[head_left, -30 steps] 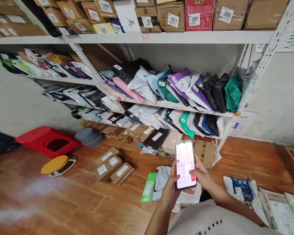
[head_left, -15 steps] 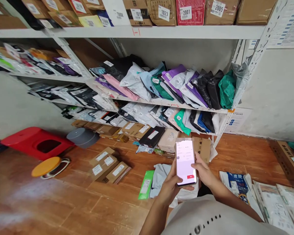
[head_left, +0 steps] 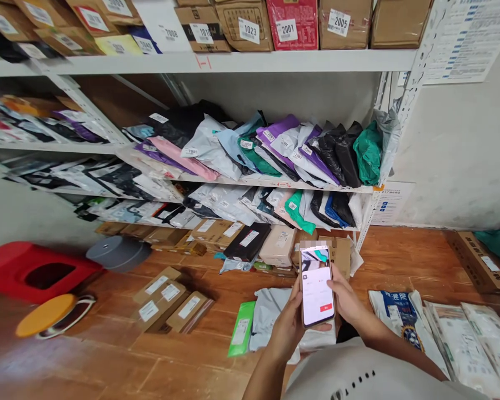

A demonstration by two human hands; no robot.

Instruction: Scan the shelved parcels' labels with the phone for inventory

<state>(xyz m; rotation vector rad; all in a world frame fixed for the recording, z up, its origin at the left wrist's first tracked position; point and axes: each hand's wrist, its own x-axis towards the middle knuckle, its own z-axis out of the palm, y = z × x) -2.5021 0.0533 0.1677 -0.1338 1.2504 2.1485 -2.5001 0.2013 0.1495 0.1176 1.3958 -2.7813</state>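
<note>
A smartphone (head_left: 317,289) with a lit screen is held upright between both hands in front of my body. The screen shows a camera picture at the top and a white page with a red button below. My left hand (head_left: 289,319) wraps the phone's left side and lower back. My right hand (head_left: 346,294) grips the right edge, its thumb at the screen's side. Beyond and below the phone lie a grey mailer bag (head_left: 269,314) and a green parcel (head_left: 240,329) on the floor.
White shelving (head_left: 250,62) ahead carries numbered boxes above and labelled mailer bags below. Several cardboard boxes (head_left: 166,294) lie on the wooden floor. At left are a red stool (head_left: 29,269), a yellow round seat (head_left: 45,315) and a grey stool (head_left: 119,253). Plastic sacks (head_left: 404,322) lie at right.
The phone's page has changed: a camera picture now fills its upper part. My view has turned slightly right, so the shelves sit further left. Both hands keep their hold.
</note>
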